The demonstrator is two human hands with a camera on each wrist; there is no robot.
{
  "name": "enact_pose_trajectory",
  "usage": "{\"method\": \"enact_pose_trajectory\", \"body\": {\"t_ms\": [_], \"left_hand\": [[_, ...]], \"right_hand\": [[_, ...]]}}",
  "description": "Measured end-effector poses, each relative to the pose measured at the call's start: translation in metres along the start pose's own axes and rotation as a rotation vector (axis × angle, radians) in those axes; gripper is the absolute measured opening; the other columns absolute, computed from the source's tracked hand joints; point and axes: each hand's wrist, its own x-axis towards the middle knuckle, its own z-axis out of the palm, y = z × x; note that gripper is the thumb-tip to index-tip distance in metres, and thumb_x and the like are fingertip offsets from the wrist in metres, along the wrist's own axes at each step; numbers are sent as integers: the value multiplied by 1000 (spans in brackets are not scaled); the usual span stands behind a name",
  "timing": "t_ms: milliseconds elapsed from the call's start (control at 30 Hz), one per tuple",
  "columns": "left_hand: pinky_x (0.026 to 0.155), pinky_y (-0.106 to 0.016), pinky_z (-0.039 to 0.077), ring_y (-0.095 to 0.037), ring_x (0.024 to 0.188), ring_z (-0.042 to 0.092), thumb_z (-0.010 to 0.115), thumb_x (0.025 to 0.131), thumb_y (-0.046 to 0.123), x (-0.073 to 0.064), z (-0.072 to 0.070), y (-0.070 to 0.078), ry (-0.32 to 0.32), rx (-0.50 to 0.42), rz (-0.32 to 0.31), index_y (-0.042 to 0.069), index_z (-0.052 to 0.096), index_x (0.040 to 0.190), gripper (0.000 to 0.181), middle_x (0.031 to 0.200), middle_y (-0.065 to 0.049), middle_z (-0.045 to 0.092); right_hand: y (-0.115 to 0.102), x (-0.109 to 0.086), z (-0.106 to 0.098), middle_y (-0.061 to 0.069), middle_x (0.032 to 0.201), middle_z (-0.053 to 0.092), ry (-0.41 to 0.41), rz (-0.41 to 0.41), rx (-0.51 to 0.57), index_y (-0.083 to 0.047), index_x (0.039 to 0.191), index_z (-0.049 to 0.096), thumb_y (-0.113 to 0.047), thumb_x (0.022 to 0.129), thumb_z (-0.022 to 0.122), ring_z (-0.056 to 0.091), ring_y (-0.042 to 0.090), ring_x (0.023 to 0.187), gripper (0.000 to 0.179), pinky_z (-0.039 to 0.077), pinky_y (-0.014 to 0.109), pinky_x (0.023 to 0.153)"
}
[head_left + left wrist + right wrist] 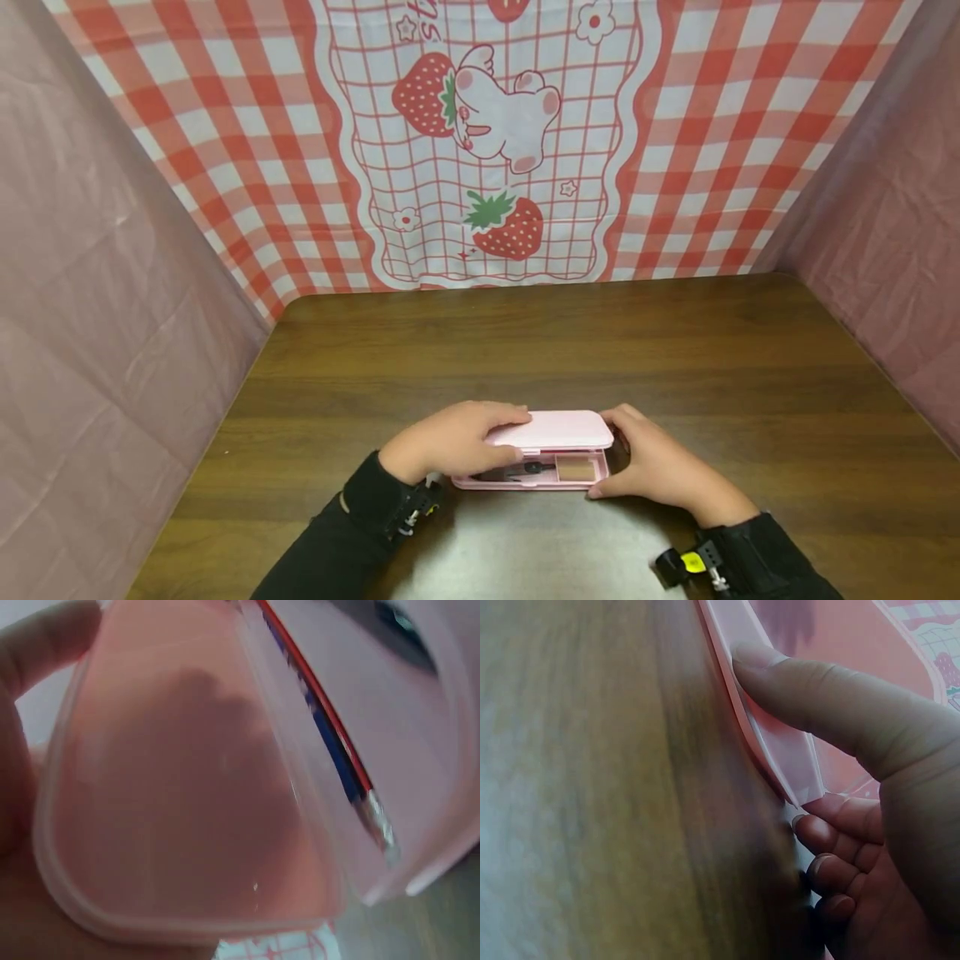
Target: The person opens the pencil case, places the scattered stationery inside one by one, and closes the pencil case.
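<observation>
A pink pencil case (525, 487) lies on the table with its lid (566, 429) raised partway. My left hand (461, 442) holds the lid at its left side, fingers over the top and thumb along the front edge. At the right end, my right hand (652, 462) grips the case, with the thumb on the front corner and the other fingers round the far side. Inside sit a slim dark item (534, 467) and a tan block (576, 468) in a right-hand compartment. The left wrist view shows a red and blue pencil (330, 727) along the inside of the case.
The wooden table (525, 350) runs back to a red and white checked cloth (720, 117) with strawberry prints. Pink fabric (112, 292) hangs at both sides. Black sleeves (337, 533) with wrist cameras reach in from the front.
</observation>
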Motion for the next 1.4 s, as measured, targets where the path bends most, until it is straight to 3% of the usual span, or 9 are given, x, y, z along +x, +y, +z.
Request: {"method": "enact_pose_trajectory", "body": {"t_ms": [133, 267, 567, 700, 833, 933, 1067, 1233, 1400], "left_hand": [[122, -40, 22, -21, 152, 28, 63, 99, 37, 1, 8, 9, -51, 75, -16, 17, 41, 159, 67, 165, -2, 33], [123, -42, 16, -22, 154, 22, 65, 98, 34, 2, 17, 16, -59, 151, -31, 12, 35, 161, 74, 168, -7, 27], [123, -48, 15, -27, 156, 14, 63, 100, 29, 0, 39, 31, -47, 422, -94, 7, 28, 163, 76, 170, -12, 17], [123, -48, 18, -27, 155, 19, 63, 98, 27, 0, 44, 35, -10, 484, -119, 6, 32, 161, 74, 169, -12, 22], [120, -45, 26, -27, 150, 32, 66, 93, 25, 0, 45, 37, 43, 548, -99, 6, 43, 156, 70, 162, -12, 36], [110, -38, 38, -23, 131, 46, 72, 88, 26, 0, 44, 39, 94, 600, -70, 8, 53, 149, 66, 143, -9, 50], [89, -33, 46, -17, 100, 52, 78, 82, 23, 2, 43, 42, 141, 593, -50, 11, 63, 136, 57, 113, -2, 57], [81, -35, 52, -16, 88, 61, 81, 78, 13, 5, 45, 45, 105, 517, -73, 12, 63, 114, 40, 98, 0, 62], [74, -33, 51, -16, 84, 59, 84, 79, 14, 5, 49, 47, 66, 587, -63, 13, 67, 113, 38, 96, 0, 61]], "right_hand": [[-1, 0, -1, -1, 112, 56, -13, 10, 10, -5, 127, 59, -57, 60, 96, 55, 16, 100, 93, 48, 39, 88], [-2, 0, -1, -1, 111, 55, -13, -2, 9, -4, 127, 60, -56, 61, 96, 54, 17, 100, 91, 47, 39, 88], [-2, 0, 0, -2, 105, 53, 2, -28, -17, -5, 125, 61, -56, 61, 96, 53, 16, 96, 89, 46, 36, 85], [-3, 1, 0, -2, 106, 54, 5, -27, -28, -4, 125, 61, -56, 61, 97, 53, 16, 96, 90, 46, 37, 86], [-4, 0, 0, -2, 107, 54, 1, -24, -37, -4, 126, 61, -56, 61, 96, 54, 16, 97, 90, 47, 39, 87], [-4, 0, -1, -2, 107, 54, 0, -22, -39, -4, 126, 61, -55, 61, 97, 54, 17, 98, 90, 47, 40, 87], [-4, -1, -1, -2, 108, 54, 5, -19, -41, -4, 126, 61, -54, 61, 97, 54, 17, 98, 90, 47, 40, 87], [-4, -2, 0, -3, 108, 54, 11, -22, -43, -6, 126, 61, -55, 61, 96, 54, 17, 98, 89, 47, 40, 87], [-4, -1, 0, -3, 108, 54, 11, -23, -36, -7, 125, 61, -56, 61, 96, 54, 17, 98, 88, 47, 40, 87]]}}
